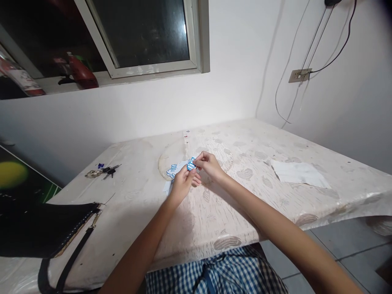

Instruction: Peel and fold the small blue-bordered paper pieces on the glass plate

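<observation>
Between my two hands, over the middle of the table, is a small white paper piece (191, 164) with blue markings. My left hand (183, 180) grips it from below, thumb against its lower edge. The fingertips of my right hand (209, 164) pinch its upper right side. Just left of my hands lies a loose pile of similar blue-marked paper pieces (171, 171), partly hidden behind my left hand. The print on the pieces is too small to read.
A patterned plastic tablecloth (245, 204) covers the table. A torn white paper sheet (300, 173) lies on the right. Keys (110, 170) are at the left, with a black bag (45, 228) and its strap nearer. Cables hang by a wall socket (300, 75).
</observation>
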`<action>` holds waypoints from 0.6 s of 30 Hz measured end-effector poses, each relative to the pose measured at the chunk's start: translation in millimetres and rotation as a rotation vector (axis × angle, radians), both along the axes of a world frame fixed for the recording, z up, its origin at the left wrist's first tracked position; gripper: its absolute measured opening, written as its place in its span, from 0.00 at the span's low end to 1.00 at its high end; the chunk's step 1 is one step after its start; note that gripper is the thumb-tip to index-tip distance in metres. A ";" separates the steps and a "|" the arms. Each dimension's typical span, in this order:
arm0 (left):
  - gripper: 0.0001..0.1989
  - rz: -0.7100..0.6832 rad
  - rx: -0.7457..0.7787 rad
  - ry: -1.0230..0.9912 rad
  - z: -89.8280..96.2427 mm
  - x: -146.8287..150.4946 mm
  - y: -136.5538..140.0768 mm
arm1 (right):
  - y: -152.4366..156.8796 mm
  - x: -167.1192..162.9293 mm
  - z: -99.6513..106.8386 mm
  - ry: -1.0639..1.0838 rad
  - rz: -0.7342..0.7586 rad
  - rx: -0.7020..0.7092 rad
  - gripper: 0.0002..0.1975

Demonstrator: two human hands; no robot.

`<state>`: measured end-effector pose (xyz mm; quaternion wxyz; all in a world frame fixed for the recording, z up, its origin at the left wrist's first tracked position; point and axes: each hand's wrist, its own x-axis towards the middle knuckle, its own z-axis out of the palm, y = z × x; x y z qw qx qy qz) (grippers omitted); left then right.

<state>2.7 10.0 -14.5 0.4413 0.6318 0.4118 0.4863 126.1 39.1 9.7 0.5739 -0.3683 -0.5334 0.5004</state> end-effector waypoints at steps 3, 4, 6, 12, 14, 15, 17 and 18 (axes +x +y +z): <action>0.20 -0.001 -0.003 -0.023 0.4 1.7 -0.7 | 1.6 1.5 0.0 -0.013 -0.004 0.051 0.06; 0.20 -0.004 -0.004 -0.036 0.8 2.2 -1.0 | 1.9 2.0 0.1 -0.017 -0.008 0.062 0.06; 0.20 -0.017 -0.024 -0.076 2.3 2.9 -2.0 | 2.1 3.0 0.6 -0.028 -0.018 0.078 0.06; 0.14 -0.066 -0.278 -0.436 10.8 0.8 -3.3 | 0.9 6.3 0.5 -0.132 0.000 0.214 0.05; 0.09 -0.072 -0.361 -0.554 12.4 -0.5 -2.1 | 0.5 6.9 -0.4 -0.212 0.016 0.326 0.03; 0.07 -0.071 -0.390 -0.599 12.9 -1.2 -1.3 | 0.4 7.2 -0.8 -0.251 0.018 0.374 0.03; 0.04 -0.076 -0.440 -0.666 13.6 -2.4 0.3 | 0.0 7.5 -1.2 -0.312 0.011 0.437 0.01; 0.04 -0.083 -0.466 -0.694 13.9 -3.1 1.0 | -0.2 7.7 -1.2 -0.331 0.010 0.453 0.02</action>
